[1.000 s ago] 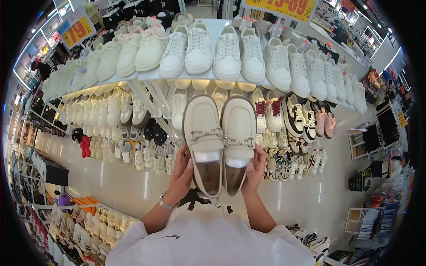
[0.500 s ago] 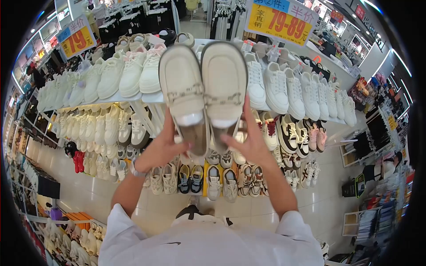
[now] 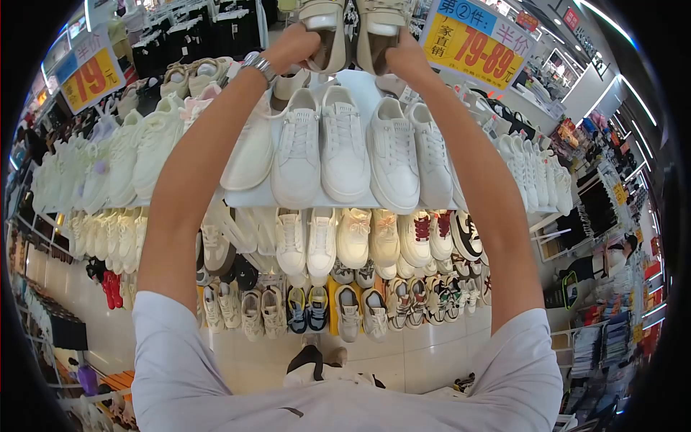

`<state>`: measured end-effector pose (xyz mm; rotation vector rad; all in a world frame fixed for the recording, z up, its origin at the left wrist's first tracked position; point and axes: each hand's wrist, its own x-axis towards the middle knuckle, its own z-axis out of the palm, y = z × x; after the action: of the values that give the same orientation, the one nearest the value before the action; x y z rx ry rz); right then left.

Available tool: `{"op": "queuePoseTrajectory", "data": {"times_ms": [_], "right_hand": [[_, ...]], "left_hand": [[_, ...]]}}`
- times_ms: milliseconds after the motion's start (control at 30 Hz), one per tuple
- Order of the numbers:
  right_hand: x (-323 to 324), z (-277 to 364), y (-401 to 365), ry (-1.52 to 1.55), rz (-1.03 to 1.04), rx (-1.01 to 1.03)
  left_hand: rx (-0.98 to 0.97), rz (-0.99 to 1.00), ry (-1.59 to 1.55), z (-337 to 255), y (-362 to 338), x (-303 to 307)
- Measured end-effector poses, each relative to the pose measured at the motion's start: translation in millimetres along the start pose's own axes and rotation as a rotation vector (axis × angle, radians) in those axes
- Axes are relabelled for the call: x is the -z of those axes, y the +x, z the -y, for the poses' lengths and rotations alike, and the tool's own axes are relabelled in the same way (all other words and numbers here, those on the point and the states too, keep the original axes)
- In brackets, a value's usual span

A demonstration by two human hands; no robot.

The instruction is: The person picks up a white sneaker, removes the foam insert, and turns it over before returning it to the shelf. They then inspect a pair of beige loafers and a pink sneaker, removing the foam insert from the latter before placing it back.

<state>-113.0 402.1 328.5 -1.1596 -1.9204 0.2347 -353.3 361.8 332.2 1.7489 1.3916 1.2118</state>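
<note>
With both arms stretched out over the shoe shelf, my left hand (image 3: 295, 46) is closed around the heel part of one beige loafer (image 3: 330, 52). My right hand (image 3: 407, 59) grips the heel side of the matching loafer (image 3: 373, 56). The two shoes stand side by side with a small gap, toes pointing away, and their front ends run out of the top of the view. Under and in front of them are white lace-up sneakers (image 3: 345, 147) lined up along the white shelf top (image 3: 248, 197).
Price signs stand at the left (image 3: 90, 75) and right (image 3: 471, 43). Lower tiers hold more sneakers (image 3: 291, 241), with dark blue ones (image 3: 307, 309) near the bottom. Black clothes (image 3: 180, 36) hang behind the shelf. A shopping basket (image 3: 565, 291) sits at the right.
Both hands have carried the beige loafers forward, away from my body and over the shelf top. My arms are now extended, and the white sneakers behind have come into view.
</note>
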Motion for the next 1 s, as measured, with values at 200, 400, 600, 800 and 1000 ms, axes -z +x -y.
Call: {"op": "queuePoseTrajectory", "data": {"times_ms": [200,400,600,800,1000], "right_hand": [[-58.4,-59.2,42.0,0.199,0.083,-0.329],[-79.8,-81.5,47.2,0.222,0.27,-0.601],[-83.0,-100.0,51.0,-0.199,0.403,-0.378],[-66.0,-55.0,26.3,-0.292,0.511,-0.333],[-59.0,-72.7,22.0,-0.548,0.567,0.097]], "left_hand": [[0.122,0.004,0.029,42.4,66.6,-27.2],[-0.148,0.155,1.1,76.3,97.8,-53.8],[-0.602,0.347,1.274,123.8,112.1,-66.6],[0.062,0.16,0.439,83.8,79.9,-67.0],[0.152,0.328,0.524,44.4,60.9,-59.9]]}}
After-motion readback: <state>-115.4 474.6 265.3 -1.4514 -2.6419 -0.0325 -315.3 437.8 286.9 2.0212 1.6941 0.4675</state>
